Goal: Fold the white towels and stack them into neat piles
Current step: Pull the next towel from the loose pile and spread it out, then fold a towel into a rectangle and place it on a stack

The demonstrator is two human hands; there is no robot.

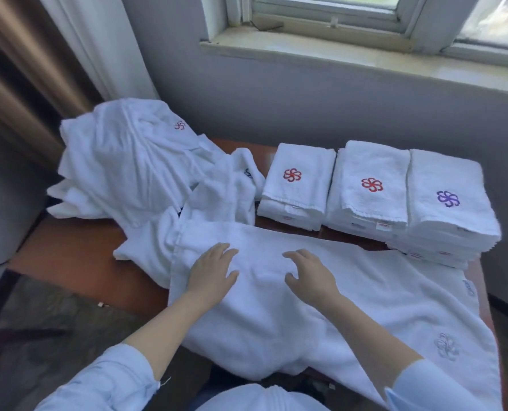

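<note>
We see the left grip (212, 269) and the right grip (309, 272) spread on the towel (380, 295). Its overhanging near edge may, we judge, drag it askew.

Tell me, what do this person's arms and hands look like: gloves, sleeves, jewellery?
The left hand and right hand are bare: no gloves, and no ring or watch shows. The left sleeve and right sleeve are light blue cloth, ending well short of the wrists. A thin loose thread hangs from the left cuff.

Spread towel (365, 307) cut off at lower right; its label (469, 287) unreadable
</note>
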